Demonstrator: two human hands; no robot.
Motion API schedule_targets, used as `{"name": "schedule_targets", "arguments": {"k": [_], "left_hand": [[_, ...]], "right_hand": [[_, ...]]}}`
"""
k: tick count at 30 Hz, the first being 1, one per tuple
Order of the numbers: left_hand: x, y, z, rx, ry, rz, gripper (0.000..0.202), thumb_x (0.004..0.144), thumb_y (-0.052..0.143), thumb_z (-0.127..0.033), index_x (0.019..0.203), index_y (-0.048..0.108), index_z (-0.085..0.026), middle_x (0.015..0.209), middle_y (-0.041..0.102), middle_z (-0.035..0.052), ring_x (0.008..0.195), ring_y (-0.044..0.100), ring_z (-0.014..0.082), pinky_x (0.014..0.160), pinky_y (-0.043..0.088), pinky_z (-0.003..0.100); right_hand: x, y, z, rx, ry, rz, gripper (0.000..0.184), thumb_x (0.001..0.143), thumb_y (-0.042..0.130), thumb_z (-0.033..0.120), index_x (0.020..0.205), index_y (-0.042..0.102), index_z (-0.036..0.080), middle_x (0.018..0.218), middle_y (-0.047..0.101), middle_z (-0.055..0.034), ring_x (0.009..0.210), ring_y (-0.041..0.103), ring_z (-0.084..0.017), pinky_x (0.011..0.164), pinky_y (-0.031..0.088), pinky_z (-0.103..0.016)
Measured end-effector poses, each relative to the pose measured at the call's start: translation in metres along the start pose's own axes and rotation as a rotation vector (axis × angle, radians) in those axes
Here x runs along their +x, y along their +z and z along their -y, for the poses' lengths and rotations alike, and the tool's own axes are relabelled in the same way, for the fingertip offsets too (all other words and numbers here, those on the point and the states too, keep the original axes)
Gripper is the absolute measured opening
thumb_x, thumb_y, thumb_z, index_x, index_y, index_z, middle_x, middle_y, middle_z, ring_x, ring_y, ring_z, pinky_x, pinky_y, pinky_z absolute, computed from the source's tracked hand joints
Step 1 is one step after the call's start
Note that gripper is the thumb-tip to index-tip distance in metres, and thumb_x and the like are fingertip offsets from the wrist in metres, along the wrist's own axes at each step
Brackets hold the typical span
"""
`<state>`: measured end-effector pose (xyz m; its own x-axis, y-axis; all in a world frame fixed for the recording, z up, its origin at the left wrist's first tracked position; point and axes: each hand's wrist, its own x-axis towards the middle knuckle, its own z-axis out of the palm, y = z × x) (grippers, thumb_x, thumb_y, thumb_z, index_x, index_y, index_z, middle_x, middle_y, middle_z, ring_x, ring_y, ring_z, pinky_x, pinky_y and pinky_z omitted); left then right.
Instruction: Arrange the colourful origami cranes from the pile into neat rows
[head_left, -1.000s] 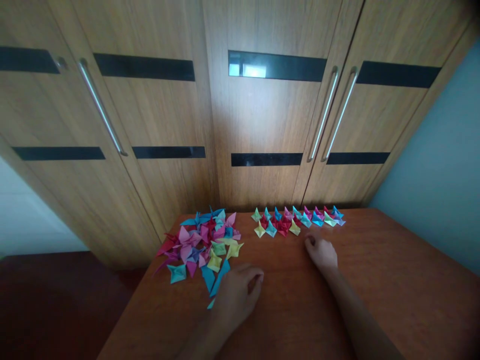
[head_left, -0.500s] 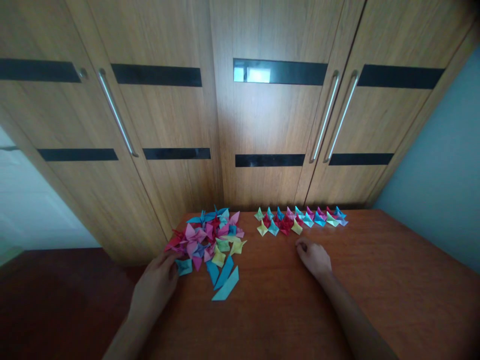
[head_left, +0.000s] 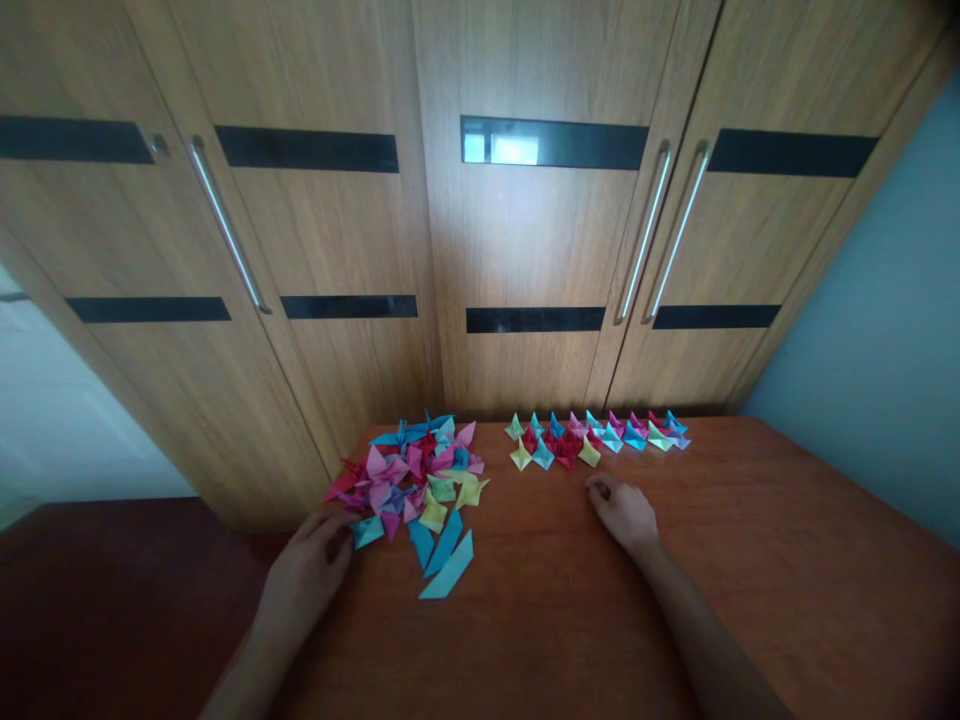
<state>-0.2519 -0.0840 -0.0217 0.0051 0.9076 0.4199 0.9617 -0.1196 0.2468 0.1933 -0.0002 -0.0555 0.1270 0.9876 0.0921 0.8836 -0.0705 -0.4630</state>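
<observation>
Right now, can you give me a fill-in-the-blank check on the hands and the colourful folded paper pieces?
The loose pile of colourful folded paper pieces is touched by the person's ___.
The neat rows of folded paper pieces lie just beyond the person's ___.
Both groups lie on the brown wooden ___.
Missing: left hand; right hand; table.

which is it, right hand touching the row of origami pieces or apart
Apart. The head view shows bare table between the right hand and the nearest yellow piece of the row of origami pieces.
</observation>
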Motion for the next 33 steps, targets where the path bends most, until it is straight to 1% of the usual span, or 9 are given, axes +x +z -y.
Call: {"name": "schedule_targets", "arguments": {"k": [7,10,13,19,23,25,28,30,33], "left_hand": [[0.0,0.003,0.002,-0.032,0.001,0.032,0.022,0.077,0.05,-0.033,0.089,0.066,-0.025,0.097,0.068,0.0019,0.088,0.065,0.0202,0.079,0.051,0.028],[0.001,0.002,0.001,-0.049,-0.006,0.023,0.022,0.076,0.051,-0.034,0.089,0.066,-0.025,0.094,0.069,0.0015,0.084,0.066,0.0203,0.074,0.053,0.027],[0.001,0.001,-0.002,-0.08,0.001,0.029,0.023,0.075,0.052,-0.035,0.089,0.067,-0.025,0.093,0.07,0.0017,0.083,0.067,0.0202,0.074,0.053,0.028],[0.002,0.003,-0.008,-0.157,0.059,0.06,0.023,0.076,0.054,-0.036,0.091,0.067,-0.024,0.092,0.071,0.0014,0.081,0.067,0.0189,0.074,0.053,0.026],[0.002,0.002,-0.011,-0.174,0.054,0.085,0.021,0.076,0.054,-0.036,0.088,0.068,-0.025,0.089,0.072,-0.0003,0.074,0.068,0.0173,0.067,0.053,0.023],[0.001,0.0,-0.012,-0.176,0.007,0.035,0.02,0.075,0.054,-0.037,0.084,0.068,-0.025,0.084,0.073,-0.0011,0.067,0.067,0.0163,0.062,0.053,0.022],[-0.001,-0.004,-0.014,-0.192,-0.116,-0.09,0.023,0.076,0.053,-0.04,0.083,0.067,-0.024,0.081,0.073,-0.0009,0.061,0.066,0.0155,0.06,0.053,0.022],[-0.001,-0.006,-0.02,-0.225,-0.168,-0.159,0.025,0.077,0.052,-0.042,0.085,0.066,-0.022,0.082,0.072,-0.0001,0.065,0.066,0.0164,0.063,0.054,0.023],[0.002,-0.009,-0.038,-0.282,-0.099,-0.187,0.026,0.079,0.052,-0.041,0.089,0.064,-0.021,0.089,0.07,0.0019,0.08,0.066,0.0195,0.074,0.053,0.027]], "right_hand": [[0.0,0.001,-0.001,0.017,-0.018,-0.012,0.022,0.082,0.046,0.027,0.093,0.065,0.029,0.084,0.07,0.001,0.081,0.064,-0.017,0.063,0.038,-0.022],[0.0,0.0,-0.001,0.021,-0.017,-0.012,0.022,0.081,0.047,0.027,0.093,0.065,0.029,0.084,0.07,0.0015,0.081,0.064,-0.017,0.063,0.038,-0.022],[0.0,-0.001,0.0,0.024,-0.013,-0.007,0.022,0.081,0.047,0.027,0.093,0.065,0.029,0.084,0.07,0.0017,0.081,0.063,-0.016,0.063,0.038,-0.022],[0.0,-0.001,0.0,0.033,-0.008,-0.008,0.022,0.081,0.048,0.027,0.093,0.066,0.029,0.084,0.07,0.0012,0.081,0.063,-0.016,0.063,0.038,-0.022],[-0.001,-0.001,0.001,0.05,-0.01,-0.015,0.021,0.081,0.048,0.028,0.091,0.066,0.029,0.082,0.069,0.0011,0.079,0.063,-0.017,0.062,0.038,-0.023],[-0.001,-0.002,0.0,0.069,-0.019,-0.022,0.02,0.08,0.048,0.027,0.09,0.066,0.029,0.081,0.069,0.001,0.079,0.063,-0.018,0.063,0.038,-0.023],[0.0,-0.003,-0.001,0.115,-0.034,-0.041,0.02,0.08,0.049,0.027,0.088,0.067,0.027,0.078,0.069,0.0,0.078,0.063,-0.018,0.063,0.039,-0.023],[0.001,-0.004,-0.001,0.159,-0.046,-0.065,0.021,0.08,0.048,0.028,0.089,0.066,0.025,0.076,0.068,-0.0012,0.075,0.063,-0.018,0.064,0.04,-0.024],[0.001,-0.006,0.005,0.243,-0.093,-0.09,0.026,0.083,0.044,0.03,0.093,0.065,0.022,0.074,0.066,-0.0013,0.07,0.062,-0.017,0.064,0.042,-0.023]]}}
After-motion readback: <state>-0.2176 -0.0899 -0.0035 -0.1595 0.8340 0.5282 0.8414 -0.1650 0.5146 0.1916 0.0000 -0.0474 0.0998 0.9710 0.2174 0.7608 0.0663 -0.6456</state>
